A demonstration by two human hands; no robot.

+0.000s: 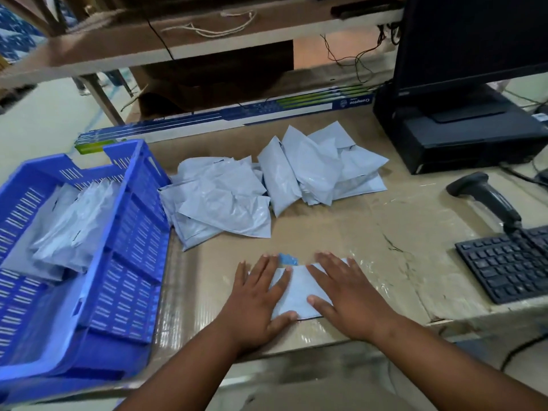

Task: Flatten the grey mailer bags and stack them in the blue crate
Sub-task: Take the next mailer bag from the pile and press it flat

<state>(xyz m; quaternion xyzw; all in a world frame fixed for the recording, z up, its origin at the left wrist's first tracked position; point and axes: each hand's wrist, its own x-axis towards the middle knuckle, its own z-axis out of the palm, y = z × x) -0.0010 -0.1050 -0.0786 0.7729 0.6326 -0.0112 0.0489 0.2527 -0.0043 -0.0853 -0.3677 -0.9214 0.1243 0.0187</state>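
Two flat hands, your left hand [255,295] and right hand [347,295], press one grey bag [296,292] near the table's [385,232] near edge. More bags [267,185] lie farther off, with bare table between. Beside them at left sits the blue crate [130,232].

I see a worktable [385,232] topped with taped brown cardboard, and a wooden shelf [178,46] running above its far edge with loose cords lying on it. A dark monitor [474,40] stands on a black box at the right. Pale floor [44,120] shows at the left.
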